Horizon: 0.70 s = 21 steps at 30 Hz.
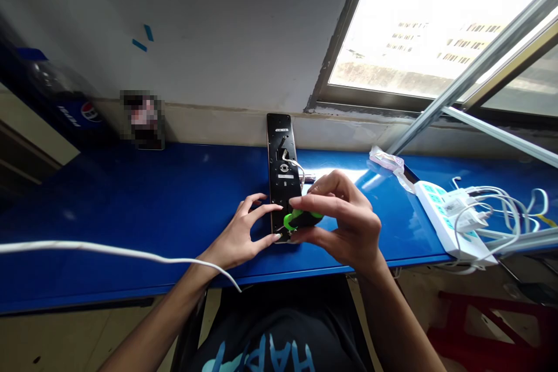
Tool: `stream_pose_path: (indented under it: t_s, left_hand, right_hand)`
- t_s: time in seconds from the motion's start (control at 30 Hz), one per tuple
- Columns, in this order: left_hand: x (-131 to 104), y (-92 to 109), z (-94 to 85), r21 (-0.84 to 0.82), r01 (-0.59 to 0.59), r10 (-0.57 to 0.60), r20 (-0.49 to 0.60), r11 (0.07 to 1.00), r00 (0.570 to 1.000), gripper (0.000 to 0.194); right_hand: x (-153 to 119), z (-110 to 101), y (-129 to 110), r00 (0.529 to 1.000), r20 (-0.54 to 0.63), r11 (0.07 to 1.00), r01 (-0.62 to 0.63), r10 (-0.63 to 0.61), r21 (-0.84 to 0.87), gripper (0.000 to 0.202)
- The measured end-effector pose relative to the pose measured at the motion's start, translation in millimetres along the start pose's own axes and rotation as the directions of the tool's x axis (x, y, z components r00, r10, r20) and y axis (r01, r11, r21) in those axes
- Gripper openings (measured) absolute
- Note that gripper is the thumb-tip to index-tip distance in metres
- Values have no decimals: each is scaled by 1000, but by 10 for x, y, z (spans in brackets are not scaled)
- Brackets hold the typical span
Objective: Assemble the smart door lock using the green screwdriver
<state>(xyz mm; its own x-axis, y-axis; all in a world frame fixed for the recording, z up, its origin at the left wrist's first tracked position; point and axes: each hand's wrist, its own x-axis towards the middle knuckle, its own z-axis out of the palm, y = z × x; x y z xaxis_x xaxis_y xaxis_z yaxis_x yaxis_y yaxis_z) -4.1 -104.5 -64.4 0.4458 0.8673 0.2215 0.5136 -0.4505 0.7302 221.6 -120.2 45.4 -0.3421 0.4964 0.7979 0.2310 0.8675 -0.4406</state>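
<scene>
A long black panel (pixel 283 186), resembling a door-lock unit, lies lengthwise on the blue table with its back up. Screws, white labels, a round socket and a white cable (pixel 300 170) show on it. My left hand (pixel 239 232) is open beside it, fingers spread, with fingertips resting on the panel's left edge near its close end. In my right hand (pixel 344 221) is a green-and-black screwdriver (pixel 305 220), pinched between thumb and fingers over the same end. The screwdriver's tip is too small to make out.
A white power strip (pixel 449 221) with plugs and tangled cables lies at right, near a metal frame (pixel 471 52). A Pepsi bottle (pixel 74 99) and a blurred phone-like item (pixel 142 120) stand at left. A white cord (pixel 131 254) crosses before my left forearm.
</scene>
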Motion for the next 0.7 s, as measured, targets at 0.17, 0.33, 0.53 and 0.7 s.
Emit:
stream_pose_path:
  t_s: [0.17, 0.33, 0.53, 0.7]
  left_hand:
    - [1, 8, 0, -2, 11, -11, -1, 1000, 1000, 52]
    - [0, 19, -9, -11, 31, -31, 18, 999, 999, 57]
    - [2, 13, 2, -1, 7, -7, -1, 1000, 1000, 51]
    - [4, -2, -2, -3, -16, 16, -10, 1000, 1000, 56]
  right_hand:
    - [25, -12, -30, 989, 145, 995, -22, 7, 99, 60]
    - [-2, 6, 11, 999, 3, 999, 51, -51, 9, 54]
    - [-22, -21, -16, 992, 122, 996, -37, 27, 86, 55]
    - [1, 10, 1, 997, 55, 996, 47, -51, 70, 58]
